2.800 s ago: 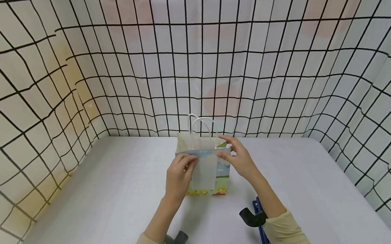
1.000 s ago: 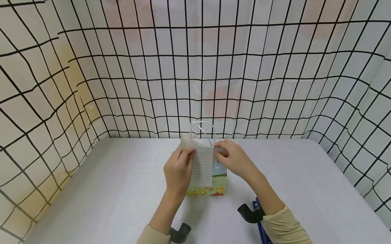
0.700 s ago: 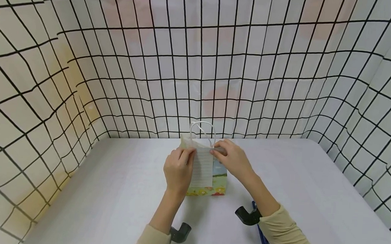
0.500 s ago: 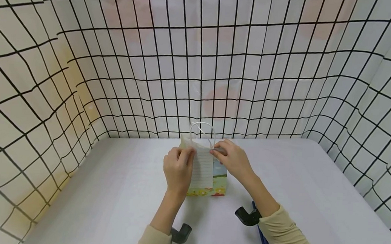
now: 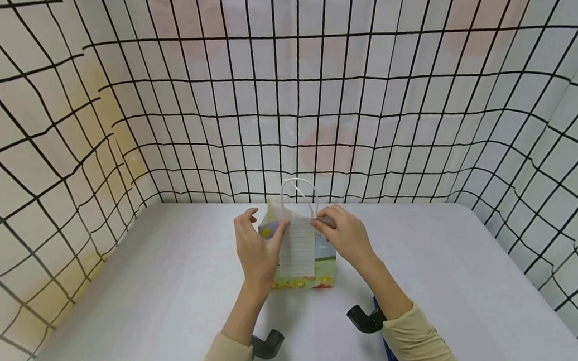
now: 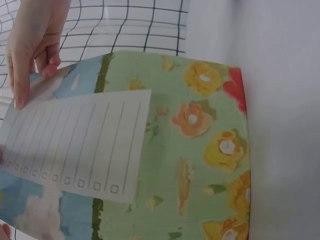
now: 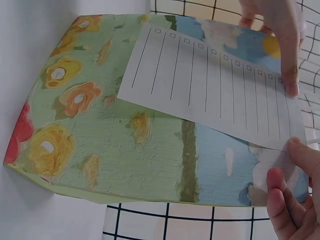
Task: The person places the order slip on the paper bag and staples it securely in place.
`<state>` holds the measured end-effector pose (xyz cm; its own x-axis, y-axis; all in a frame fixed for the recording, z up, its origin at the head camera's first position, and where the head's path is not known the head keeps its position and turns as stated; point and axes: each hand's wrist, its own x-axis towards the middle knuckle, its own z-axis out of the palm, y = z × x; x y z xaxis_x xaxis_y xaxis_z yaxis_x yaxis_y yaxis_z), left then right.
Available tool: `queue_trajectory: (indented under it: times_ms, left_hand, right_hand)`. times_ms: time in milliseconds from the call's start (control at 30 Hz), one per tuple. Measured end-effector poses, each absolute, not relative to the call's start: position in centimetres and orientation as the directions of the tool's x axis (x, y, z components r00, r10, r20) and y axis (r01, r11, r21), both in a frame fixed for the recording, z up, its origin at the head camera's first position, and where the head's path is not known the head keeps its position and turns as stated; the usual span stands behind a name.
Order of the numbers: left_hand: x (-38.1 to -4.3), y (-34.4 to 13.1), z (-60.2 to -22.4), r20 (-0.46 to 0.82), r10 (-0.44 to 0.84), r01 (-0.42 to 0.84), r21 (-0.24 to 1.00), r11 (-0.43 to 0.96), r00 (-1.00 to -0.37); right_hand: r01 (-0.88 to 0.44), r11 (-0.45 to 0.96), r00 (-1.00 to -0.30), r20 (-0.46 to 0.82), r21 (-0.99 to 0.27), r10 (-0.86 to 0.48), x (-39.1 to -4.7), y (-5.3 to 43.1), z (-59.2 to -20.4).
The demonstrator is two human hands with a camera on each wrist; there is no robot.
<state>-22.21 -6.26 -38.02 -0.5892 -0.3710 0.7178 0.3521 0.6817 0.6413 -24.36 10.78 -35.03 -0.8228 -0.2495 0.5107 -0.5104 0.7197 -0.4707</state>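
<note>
A paper gift bag printed with flowers and sky stands upright, its white rope handles raised. Against its front lies a lined checklist sheet with small boxes along one edge. My left hand touches the sheet's upper left corner with a straight thumb, while its other fingers stand spread apart from it. With my right hand I pinch the sheet's upper right corner and the bag's rim. In the right wrist view the thumb lies at the sheet's edge; the fingers bend beside the rim.
A dark blue object lies on the white table, partly hidden under my right forearm. Black wrist mounts stick out from both wrists. White walls with a black grid close off the back and sides.
Earlier the left hand pinched the sheet and rim; now its fingers have let go and spread left, leaving the thumb on the sheet. The right hand moved in to the sheet's corner.
</note>
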Motion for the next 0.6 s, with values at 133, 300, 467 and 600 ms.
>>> queue_trajectory:
  times_ms: [133, 300, 467, 600]
  left_hand:
    - [-22.31, -6.39, -38.13, 0.552, -0.410, 0.214, 0.748, 0.628, -0.726]
    - [-22.23, -6.66, -38.04, 0.238, -0.406, 0.033, 0.892, 0.451, -0.882]
    - [-22.11, -6.97, -37.88, 0.055, -0.322, -0.029, 0.967, 0.252, -0.945]
    - [-22.15, -7.15, -37.77, 0.019, -0.275, -0.029, 0.985, 0.171, -0.961]
  right_hand:
    - [-0.509, 0.714, -0.825, 0.507, -0.480, -0.248, -24.38, 10.86, -35.02]
    - [-0.512, 0.714, -0.822, 0.513, -0.478, -0.246, -24.44, 10.80, -35.04]
    - [-0.511, 0.714, -0.821, 0.518, -0.479, -0.240, -24.56, 10.78, -35.15]
    - [-0.509, 0.711, -0.822, 0.518, -0.485, -0.236, -24.62, 10.78, -35.20]
